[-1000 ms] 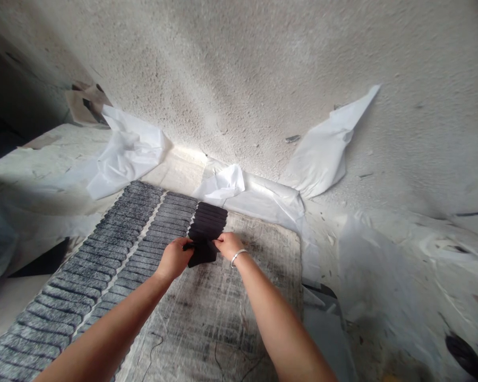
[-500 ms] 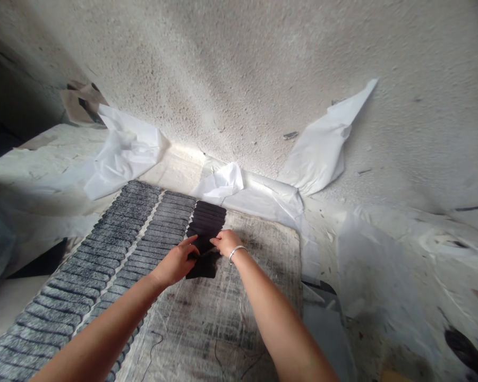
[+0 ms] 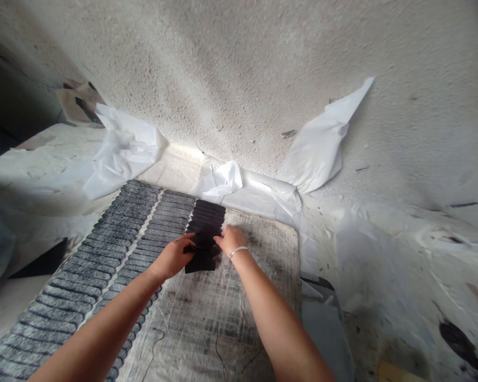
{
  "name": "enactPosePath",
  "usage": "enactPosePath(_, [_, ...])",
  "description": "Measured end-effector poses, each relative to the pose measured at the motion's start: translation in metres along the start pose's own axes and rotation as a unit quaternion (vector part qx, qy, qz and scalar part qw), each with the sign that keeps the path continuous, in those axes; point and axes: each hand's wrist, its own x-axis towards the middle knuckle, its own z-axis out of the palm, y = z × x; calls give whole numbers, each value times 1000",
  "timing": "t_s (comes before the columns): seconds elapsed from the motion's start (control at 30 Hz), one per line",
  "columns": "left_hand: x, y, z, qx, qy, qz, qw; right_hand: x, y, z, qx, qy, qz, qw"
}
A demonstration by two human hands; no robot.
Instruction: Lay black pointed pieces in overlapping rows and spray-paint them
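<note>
My left hand (image 3: 175, 257) pinches the left edge of a black fabric piece (image 3: 200, 262). At that piece's right side is my right hand (image 3: 230, 241), wearing a silver bracelet, its fingers closed on the edge. The piece lies at the near end of a short column of overlapping black strips (image 3: 209, 209). Left of this column run two long columns of overlapping strips, a grey one (image 3: 171, 209) and a speckled black-and-grey one (image 3: 137, 204). All rest on a worn, stained board (image 3: 258, 254). My fingers partly hide the held edges.
Crumpled white sheets (image 3: 123, 148) lie along the foot of the rough wall (image 3: 239, 79), with another sheet (image 3: 318, 143) against it. Loose dark threads (image 3: 219, 350) trail over the near part of the board. A black scrap (image 3: 42, 260) lies left.
Both hands have moved slightly up along the black column, and the near edge of the black fabric piece has shifted a little away from me.
</note>
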Motion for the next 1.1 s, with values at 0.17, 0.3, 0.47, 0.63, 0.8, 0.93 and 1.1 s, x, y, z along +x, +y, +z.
enactPosePath(0.17, [-3, -1, -11, -191, -57, -92, 976, -18, 8, -11, 251, -74, -158, 952])
enactPosePath(0.3, [-5, -4, -10, -288, -65, -128, 947, -26, 12, -11, 272, -177, -203, 924])
enactPosePath(0.47, [-5, -9, -3, -259, -13, -151, 954, -26, 12, -1, 236, -166, -122, 950])
enactPosePath(0.63, [-4, -11, 1, -148, 17, -126, 981, -26, 4, 3, 145, -112, -110, 977])
enactPosePath(0.8, [-13, -3, -1, -74, -16, -68, 995, -31, -4, -9, 78, -59, -238, 966])
enactPosePath(0.93, [-29, 3, -2, -58, -93, -28, 994, -29, -2, -11, 159, -127, -278, 939])
enactPosePath(1.1, [-38, 9, 3, -12, -102, -22, 994, -7, 0, 10, 151, -180, -149, 961])
